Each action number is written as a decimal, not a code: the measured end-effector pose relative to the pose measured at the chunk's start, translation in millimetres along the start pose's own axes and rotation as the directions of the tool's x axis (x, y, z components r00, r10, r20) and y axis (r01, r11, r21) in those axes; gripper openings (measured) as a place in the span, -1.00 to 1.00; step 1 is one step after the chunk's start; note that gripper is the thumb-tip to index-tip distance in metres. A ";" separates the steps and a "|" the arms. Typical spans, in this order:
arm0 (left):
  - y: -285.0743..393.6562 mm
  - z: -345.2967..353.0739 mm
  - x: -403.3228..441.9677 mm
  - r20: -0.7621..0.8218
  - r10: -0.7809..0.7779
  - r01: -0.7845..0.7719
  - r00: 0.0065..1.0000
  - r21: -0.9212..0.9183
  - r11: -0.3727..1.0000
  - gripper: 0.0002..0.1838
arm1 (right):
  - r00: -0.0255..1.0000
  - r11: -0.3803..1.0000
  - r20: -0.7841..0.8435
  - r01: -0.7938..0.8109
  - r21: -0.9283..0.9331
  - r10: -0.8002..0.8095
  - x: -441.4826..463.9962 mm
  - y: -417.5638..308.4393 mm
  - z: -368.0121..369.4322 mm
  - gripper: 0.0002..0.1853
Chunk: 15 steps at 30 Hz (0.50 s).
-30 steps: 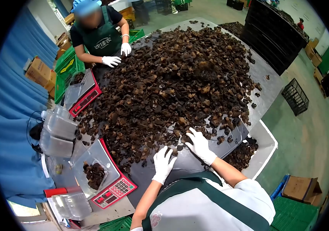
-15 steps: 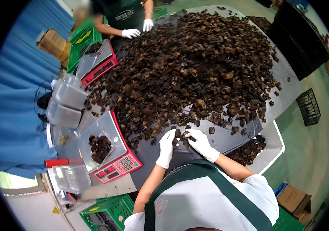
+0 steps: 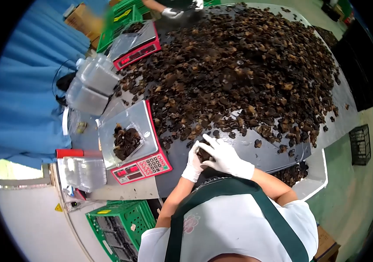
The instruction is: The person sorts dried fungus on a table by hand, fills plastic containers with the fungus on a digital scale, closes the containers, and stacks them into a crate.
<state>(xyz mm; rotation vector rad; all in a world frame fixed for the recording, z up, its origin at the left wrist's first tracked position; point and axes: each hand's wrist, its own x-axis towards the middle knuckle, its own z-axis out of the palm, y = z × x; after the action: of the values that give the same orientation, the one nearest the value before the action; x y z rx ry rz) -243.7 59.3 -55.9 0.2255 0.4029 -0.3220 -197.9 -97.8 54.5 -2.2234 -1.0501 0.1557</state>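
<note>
Both of my hands wear white gloves and meet at the near edge of the table. My left hand (image 3: 193, 164) is closed around some dark wood ear mushrooms (image 3: 202, 154). My right hand (image 3: 226, 159) comes in from the right, thumb and fingers stretched apart over those mushrooms, its fingertips close to the left glove. A large heap of wood ear mushrooms (image 3: 243, 74) spreads beyond. To the left, a red-framed scale (image 3: 153, 164) bears a clear plastic tray with a clump of mushrooms (image 3: 126, 142) in it.
Stacked clear containers (image 3: 91, 83) and a second scale (image 3: 138, 51) stand at the left. Another person's gloved hands (image 3: 172, 13) are at the far edge. A white bin (image 3: 322, 174) with mushrooms sits at lower right, a green crate (image 3: 123, 218) at lower left.
The view has shifted, so the table sits further right and higher. My hands have come together, and the right fingers have spread. The other person's hands have drawn closer together.
</note>
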 end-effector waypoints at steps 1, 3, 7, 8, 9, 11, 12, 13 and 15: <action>0.6 0.7 -2.8 0.039 0.003 -0.003 0.999 -0.010 1.000 -0.50 | 1.000 0.999 -0.007 -0.009 0.054 0.009 1.2 -2.3 -9.2 -0.31; 0.1 14.4 -7.6 0.072 0.038 -0.032 0.997 -0.077 0.997 -0.54 | 0.996 0.996 -0.083 0.024 0.081 -0.018 3.9 2.4 -17.2 -0.38; 22.0 5.1 -9.9 0.235 0.029 0.049 0.971 -0.319 0.946 -0.64 | 0.904 0.969 -0.412 -0.193 -0.152 0.115 3.1 62.5 -23.7 -0.54; 28.8 12.1 -13.9 0.221 0.054 0.018 0.974 -0.312 0.950 -0.65 | 0.898 0.917 -0.392 -0.314 -0.247 0.202 0.7 81.1 -26.4 -0.47; 35.4 20.8 -18.9 0.192 0.099 -0.036 0.976 -0.309 0.950 -0.68 | 0.878 0.826 -0.377 -0.433 -0.361 0.295 -4.2 108.3 -23.2 -0.39; 51.7 30.8 -28.0 0.193 0.176 -0.108 0.965 -0.316 0.943 -0.69 | 0.853 0.717 -0.348 -0.518 -0.466 0.389 -10.7 149.7 -18.8 -0.33; 59.7 32.8 -32.0 0.197 0.220 -0.149 0.955 -0.322 0.935 -0.70 | 0.837 0.672 -0.288 -0.546 -0.500 0.465 -14.4 156.8 -19.1 -0.34; 70.8 38.9 -40.2 0.227 0.255 -0.178 0.940 -0.311 0.934 -0.75 | 0.836 0.693 -0.272 -0.548 -0.468 0.477 -15.0 159.0 -19.0 -0.38; 94.4 57.1 -63.5 0.099 0.389 -0.361 0.916 -0.221 0.906 -0.76 | 0.838 0.753 -0.274 -0.544 -0.370 0.471 -20.8 167.7 -13.7 -0.51</action>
<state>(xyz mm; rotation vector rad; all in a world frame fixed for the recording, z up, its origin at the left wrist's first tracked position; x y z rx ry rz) -246.2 147.4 36.0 0.0799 0.2408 0.0845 -98.7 -196.4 -41.3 -2.8410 -0.3741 -0.0373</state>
